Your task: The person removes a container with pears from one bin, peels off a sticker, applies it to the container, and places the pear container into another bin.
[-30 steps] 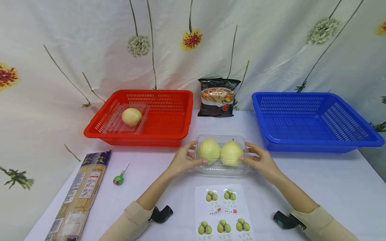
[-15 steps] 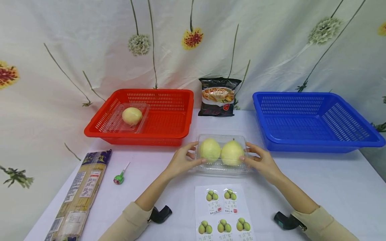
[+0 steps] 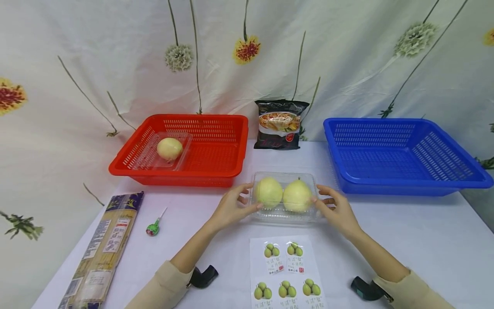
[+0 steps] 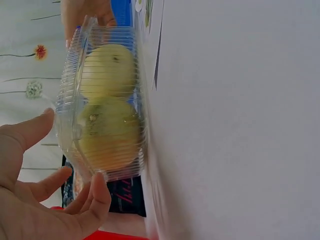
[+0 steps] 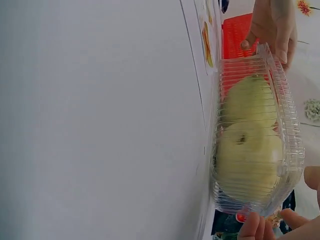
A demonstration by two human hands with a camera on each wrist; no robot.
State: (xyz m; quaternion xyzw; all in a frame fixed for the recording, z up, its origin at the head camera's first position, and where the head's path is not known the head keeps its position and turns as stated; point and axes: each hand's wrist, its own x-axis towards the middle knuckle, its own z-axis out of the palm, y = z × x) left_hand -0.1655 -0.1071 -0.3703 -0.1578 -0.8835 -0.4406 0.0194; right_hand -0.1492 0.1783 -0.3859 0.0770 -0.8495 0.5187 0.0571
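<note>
A clear plastic clamshell box (image 3: 285, 216) sits closed on the white table, holding two pale yellow pears (image 3: 269, 193) side by side. At its left end is my left hand (image 3: 233, 208), thumb at the front corner and other fingers along the side; in the left wrist view its fingertips (image 4: 99, 179) are right at the ribbed wall. My right hand (image 3: 337, 210) flanks the opposite end with fingers loosely bent. In the right wrist view, its thumb (image 5: 312, 177) stands slightly off the lid while the other fingertips are at the lower edge.
A red basket (image 3: 185, 179) at back left contains another clear box with a pear. A blue basket (image 3: 401, 185) stands back right, a black noodle packet (image 3: 278, 124) between them. Sticker sheet (image 3: 285, 266) lies in front; lollipop (image 3: 152, 229) and noodle pack (image 3: 104, 249) lie left.
My right hand has eased slightly outward, its thumb coming off the box front. The left thumb has slid back a little. The box stays in place.
</note>
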